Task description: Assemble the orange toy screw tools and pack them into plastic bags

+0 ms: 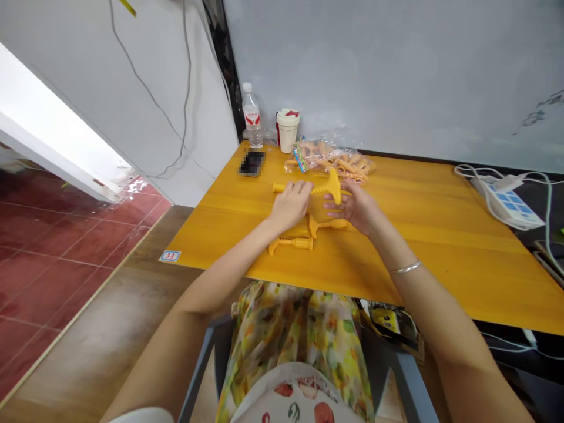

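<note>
Left hand point(291, 205) grips the shaft and right hand point(355, 207) the crossbar of a yellow plastic T-handled rod point(324, 190), apparently a steadying two-handed hold; two similar rods point(291, 244) lie just below on the wood-grain surface point(432, 235).

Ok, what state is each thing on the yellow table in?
Yellow plastic T-shaped rod: held by left hand, right hand
Two matching yellow rods: lying flat, untouched
Clear plastic bag of orange pieces: lying, filled
Clear water bottle: upright, capped
White lidded cup: upright, closed

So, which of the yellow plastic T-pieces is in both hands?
The farthest one, held by the left hand and right hand; the middle piece and nearest piece lie on the table below them.
</note>
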### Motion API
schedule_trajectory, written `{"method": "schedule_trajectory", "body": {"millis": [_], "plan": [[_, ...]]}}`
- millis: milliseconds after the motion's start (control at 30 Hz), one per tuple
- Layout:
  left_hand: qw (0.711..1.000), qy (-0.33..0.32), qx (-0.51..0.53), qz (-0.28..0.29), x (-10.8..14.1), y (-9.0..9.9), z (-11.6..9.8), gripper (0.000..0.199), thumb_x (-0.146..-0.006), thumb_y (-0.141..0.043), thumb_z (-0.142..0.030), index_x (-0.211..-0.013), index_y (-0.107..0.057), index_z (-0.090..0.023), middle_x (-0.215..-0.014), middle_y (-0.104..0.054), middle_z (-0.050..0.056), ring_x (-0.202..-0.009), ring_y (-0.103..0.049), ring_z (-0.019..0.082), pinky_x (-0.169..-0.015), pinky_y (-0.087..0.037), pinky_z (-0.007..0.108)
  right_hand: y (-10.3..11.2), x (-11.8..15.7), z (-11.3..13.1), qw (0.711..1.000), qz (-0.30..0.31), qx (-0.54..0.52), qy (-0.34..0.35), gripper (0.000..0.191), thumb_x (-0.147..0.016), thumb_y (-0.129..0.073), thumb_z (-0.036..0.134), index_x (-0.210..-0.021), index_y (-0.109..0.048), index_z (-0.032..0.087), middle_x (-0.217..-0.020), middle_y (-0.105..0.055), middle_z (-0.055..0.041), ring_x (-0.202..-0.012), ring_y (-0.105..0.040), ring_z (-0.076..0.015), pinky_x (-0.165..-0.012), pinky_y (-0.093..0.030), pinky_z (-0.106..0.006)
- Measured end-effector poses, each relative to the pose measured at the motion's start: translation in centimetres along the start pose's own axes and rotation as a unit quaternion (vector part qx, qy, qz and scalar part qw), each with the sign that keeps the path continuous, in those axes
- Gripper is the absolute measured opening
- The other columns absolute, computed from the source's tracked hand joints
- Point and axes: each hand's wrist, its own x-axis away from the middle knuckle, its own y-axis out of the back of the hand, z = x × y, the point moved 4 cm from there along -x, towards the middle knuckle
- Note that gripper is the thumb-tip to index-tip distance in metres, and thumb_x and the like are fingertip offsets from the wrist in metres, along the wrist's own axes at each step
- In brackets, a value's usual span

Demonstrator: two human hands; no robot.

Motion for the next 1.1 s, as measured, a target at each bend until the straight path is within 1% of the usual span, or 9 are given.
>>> {"method": "schedule_trajectory", "body": {"millis": [100, 200, 333, 367, 433, 533, 733, 900, 1100], "plan": [[0.988, -0.048, -0.135, 0.049, 0.0, 0.2, -0.1, 0.024, -0.099, -0.042, -0.024, -0.113, -0.061, -0.018, -0.106, -0.068, 0.015, -0.107, -0.061, 0.029, -0.077, -0.045, 0.034, 0.5, 0.7, -0.3, 0.999, 0.025, 0.038, -0.015, 0.037, -0.086, -0.061, 0.059, -0.095, -0.053, 0.024, -0.065, -0.054, 0.0032, -0.052, -0.05, -0.0123, -0.056, -0.051, -0.029], [0.979, -0.076, -0.078, 0.174, -0.6, 0.3, 0.4, 0.031, -0.096, -0.052, -0.047, -0.096, -0.065, -0.019, -0.079, -0.067, 0.006, -0.078, -0.062, 0.022, -0.065, -0.039, 0.029, -0.1, 2.1, 0.3, 0.954, 0.102, 0.247, 0.135, 0.025, -0.094, -0.055, 0.049, -0.1, -0.057, 0.025, -0.065, -0.048, 0.0046, -0.054, -0.045, -0.0121, -0.058, -0.047, -0.028], [0.929, -0.111, 0.098, 0.339, -1.1, 2.8, 3.8, 0.044, -0.084, -0.061, -0.061, -0.071, -0.058, -0.019, -0.063, -0.053, -0.003, -0.061, -0.05, 0.012, -0.059, -0.033, 0.024, 1.4, 5.5, 2.6, 0.719, 0.176, 0.571, 0.355, 0.031, -0.101, -0.037, 0.023, -0.107, -0.067, 0.028, -0.084, -0.057, -0.0043, -0.077, -0.051, -0.0191, -0.07, -0.045, -0.032], [0.927, -0.086, 0.114, 0.346, -1.1, 3.8, 5.5, 0.045, -0.084, -0.059, -0.061, -0.068, -0.056, -0.019, -0.062, -0.051, -0.004, -0.059, -0.048, 0.011, -0.058, -0.032, 0.024, 2.6, 6.1, 3.1, 0.658, 0.171, 0.629, 0.376, 0.034, -0.1, -0.036, 0.02, -0.107, -0.069, 0.029, -0.083, -0.057, -0.0055, -0.079, -0.05, -0.0208, -0.069, -0.043, -0.033], [0.943, -0.001, 0.091, 0.321, -1.0, 5.4, 9.2, 0.047, -0.086, -0.057, -0.06, -0.064, -0.052, -0.019, -0.059, -0.045, -0.004, -0.057, -0.044, 0.011, -0.056, -0.03, 0.024, 5.7, 6.2, 3.8, 0.596, 0.118, 0.695, 0.384, 0.039, -0.099, -0.036, 0.015, -0.114, -0.069, 0.03, -0.088, -0.059, -0.0081, -0.083, -0.049, -0.0231, -0.073, -0.043, -0.034], [0.97, 0.049, 0.031, 0.235, -0.6, 5.6, 11.9, 0.04, -0.088, -0.057, -0.058, -0.079, -0.055, -0.019, -0.07, -0.052, -0.003, -0.065, -0.048, 0.013, -0.062, -0.036, 0.024, 8.9, 4.3, 2.6, 0.59, 0.07, 0.719, 0.361, 0.038, -0.097, -0.038, 0.014, -0.111, -0.071, 0.025, -0.094, -0.063, -0.0102, -0.087, -0.05, -0.0242, -0.077, -0.044, -0.036], [0.96, 0.034, -0.142, 0.238, 0.0, 1.0, 9.6, 0.032, -0.095, -0.054, -0.04, -0.118, -0.054, -0.018, -0.123, -0.059, 0.014, -0.103, -0.063, 0.027, -0.086, -0.048, 0.035, 9.6, -1.1, -2.7, 0.599, 0.085, 0.743, 0.288, 0.036, -0.091, -0.046, 0.009, -0.107, -0.073, 0.026, -0.112, -0.07, -0.0077, -0.105, -0.055, -0.0267, -0.083, -0.045, -0.038], [0.956, 0.051, -0.161, 0.24, -0.1, 1.3, 9.6, 0.03, -0.093, -0.056, -0.033, -0.121, -0.056, -0.022, -0.129, -0.057, 0.012, -0.107, -0.064, 0.028, -0.091, -0.049, 0.038, 10.7, -1.3, -3.2, 0.573, 0.086, 0.758, 0.299, 0.042, -0.09, -0.044, 0.005, -0.117, -0.071, 0.024, -0.122, -0.069, -0.0096, -0.11, -0.056, -0.0263, -0.087, -0.047, -0.039], [0.979, -0.011, -0.143, 0.144, 0.6, 1.3, 6.5, 0.032, -0.096, -0.055, -0.038, -0.121, -0.056, -0.018, -0.126, -0.057, 0.014, -0.12, -0.057, 0.029, -0.098, -0.047, 0.038, 11.3, -1.0, -3.2, 0.574, 0.055, 0.756, 0.309, 0.05, -0.088, -0.046, 0.003, -0.127, -0.068, 0.025, -0.129, -0.065, -0.0125, -0.116, -0.055, -0.0267, -0.092, -0.048, -0.041]]}}
